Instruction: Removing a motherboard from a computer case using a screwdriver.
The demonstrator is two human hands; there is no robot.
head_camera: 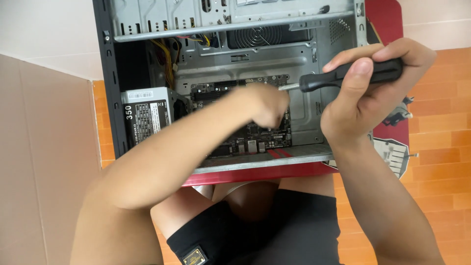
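Note:
An open grey computer case [338, 68] lies on its side on a red mat [387, 19]. A dark motherboard [221, 91] sits inside it. My right hand [365, 100] is shut on a black-handled screwdriver [343, 73], whose metal shaft points left toward the motherboard. My left hand [267, 105] reaches across into the case and rests over the motherboard, fingers curled down near the screwdriver tip. Whatever the fingers pinch is hidden and blurred.
A power supply [147, 115] with a labelled black face sits at the case's left end, with yellow and black cables [169, 59] above it. A rear fan grille [257, 35] shows at the top. Orange floor tiles [441, 127] lie to the right, my knees below.

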